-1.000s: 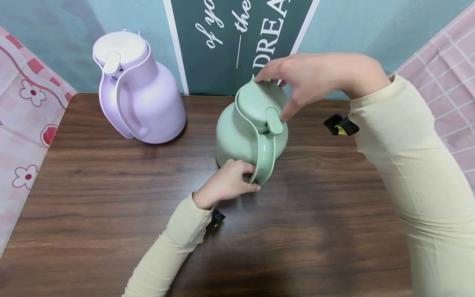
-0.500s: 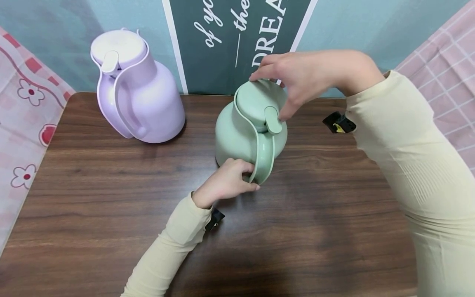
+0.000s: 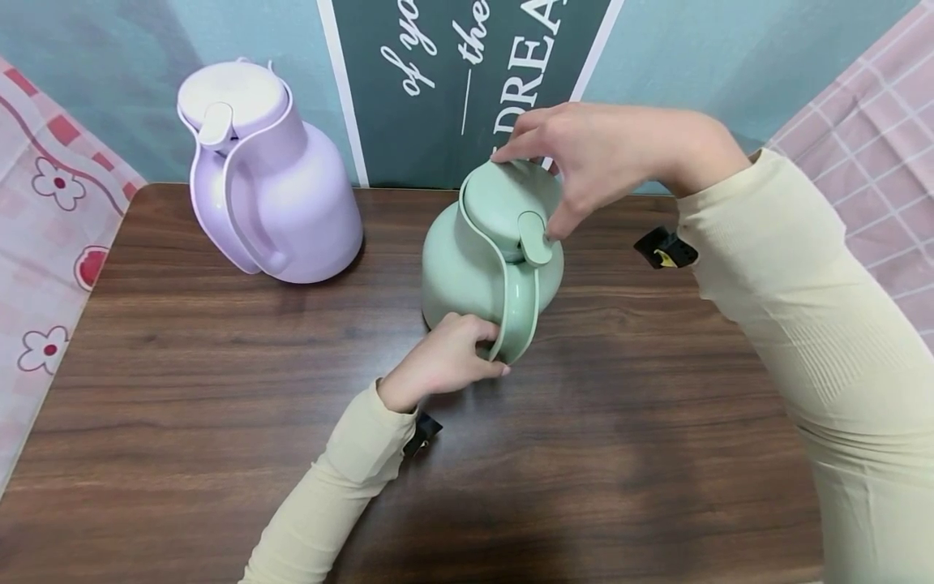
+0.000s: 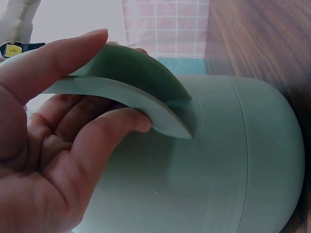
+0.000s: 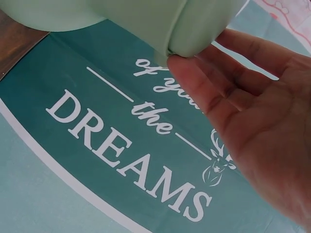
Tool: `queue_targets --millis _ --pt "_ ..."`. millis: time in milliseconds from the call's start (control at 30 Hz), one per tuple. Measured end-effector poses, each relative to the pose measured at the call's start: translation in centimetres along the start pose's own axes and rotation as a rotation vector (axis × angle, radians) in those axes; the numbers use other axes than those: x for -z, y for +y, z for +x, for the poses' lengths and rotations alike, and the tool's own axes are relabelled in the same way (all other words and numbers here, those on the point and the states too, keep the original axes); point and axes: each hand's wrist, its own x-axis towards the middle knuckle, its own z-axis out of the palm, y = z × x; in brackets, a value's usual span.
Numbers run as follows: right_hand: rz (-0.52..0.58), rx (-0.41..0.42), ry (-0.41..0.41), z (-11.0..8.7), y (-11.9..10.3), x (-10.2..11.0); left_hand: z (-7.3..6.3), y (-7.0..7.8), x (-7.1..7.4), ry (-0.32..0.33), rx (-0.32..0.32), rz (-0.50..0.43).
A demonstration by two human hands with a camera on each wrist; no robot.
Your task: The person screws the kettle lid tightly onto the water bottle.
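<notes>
A pale green thermos jug (image 3: 460,268) stands upright near the table's back edge, its handle (image 3: 520,316) toward the front. My left hand (image 3: 452,353) grips the lower part of that handle. In the left wrist view the thumb (image 4: 63,60) lies along one side of the handle and a fingertip presses the other. My right hand (image 3: 606,154) holds the round lid (image 3: 511,199) from above, thumb beside the oblong lever (image 3: 536,239) and fingers at the far rim. The right wrist view shows fingertips (image 5: 181,65) right at the lid's edge.
A lilac thermos jug (image 3: 310,203) of the same shape stands at the back left. Behind the dark wooden table (image 3: 219,389) hangs a blue and green lettered cloth (image 3: 438,138). Patterned pink cloths (image 3: 876,138) flank both sides.
The right hand's fingers have shifted slightly left along the lid's far rim. The left hand keeps its hold on the handle, and the green jug stays in place.
</notes>
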Motion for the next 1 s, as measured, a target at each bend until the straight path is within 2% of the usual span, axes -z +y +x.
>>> queue_targets --millis 167,367,567,1000 --pt "0.004 -0.004 0.002 -0.03 -0.06 -0.11 -0.05 -0.1 -0.04 0.005 -0.01 -0.002" --pt "0.008 -0.032 -0.045 0.1 -0.15 0.02 -0.12 -0.16 0.01 0.006 -0.012 -0.008" --pt "0.071 -0.068 -0.114 0.02 -0.01 0.1 -0.08 -0.26 -0.07 0.002 -0.013 -0.012" --pt "0.042 -0.015 -0.144 0.19 0.0 0.13 -0.08 -0.28 -0.04 0.003 -0.01 -0.012"
